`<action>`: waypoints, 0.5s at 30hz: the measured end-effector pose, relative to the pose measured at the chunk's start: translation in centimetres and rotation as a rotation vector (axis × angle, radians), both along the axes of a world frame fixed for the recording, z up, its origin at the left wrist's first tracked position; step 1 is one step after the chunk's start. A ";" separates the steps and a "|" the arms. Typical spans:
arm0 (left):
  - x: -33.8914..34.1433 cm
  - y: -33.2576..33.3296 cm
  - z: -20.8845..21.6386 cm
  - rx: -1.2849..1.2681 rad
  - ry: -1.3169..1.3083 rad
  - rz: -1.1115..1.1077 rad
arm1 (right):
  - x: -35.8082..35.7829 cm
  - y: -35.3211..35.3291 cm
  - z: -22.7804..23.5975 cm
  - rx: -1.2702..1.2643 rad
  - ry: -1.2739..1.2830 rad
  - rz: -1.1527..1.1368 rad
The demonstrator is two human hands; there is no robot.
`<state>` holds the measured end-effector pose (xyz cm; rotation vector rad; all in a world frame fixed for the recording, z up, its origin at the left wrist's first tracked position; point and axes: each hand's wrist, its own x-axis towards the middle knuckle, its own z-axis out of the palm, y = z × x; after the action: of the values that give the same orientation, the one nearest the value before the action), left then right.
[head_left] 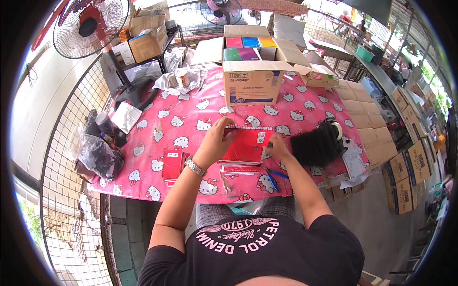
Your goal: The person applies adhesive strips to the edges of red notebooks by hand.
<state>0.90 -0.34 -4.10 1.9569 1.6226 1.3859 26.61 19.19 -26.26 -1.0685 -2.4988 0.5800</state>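
Observation:
A red spiral notebook (243, 144) lies in front of me, its coil along the far edge. My left hand (222, 137) is closed on its upper left corner, fingers at the coil end. At the notebook's right edge, my right hand (278, 147) is closed with curled fingers on that side; the fingertips are partly hidden. More red notebooks (241, 168) sit just below, nearer to me. Beside my left wrist is a small pile of red notebooks (171, 163). Blue-handled pliers (273, 179) rest near my right forearm.
A pink cartoon-print cloth (200, 106) covers the table. Beyond the notebook stands an open cardboard box (253, 86) of colored notebooks. A bundle of black coils (312, 147) lies right, near a tape roll (338, 129). A plastic bag (102, 155) and a fan (135, 93) stand left.

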 end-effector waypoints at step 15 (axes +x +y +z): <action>-0.2 -2.0 -2.2 -0.097 -0.254 0.233 | 0.2 -17.9 13.1 0.180 0.588 -0.208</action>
<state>0.75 -2.34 -6.27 1.5063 1.7980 1.5346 26.82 1.26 -13.11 -0.9108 -1.8670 0.5057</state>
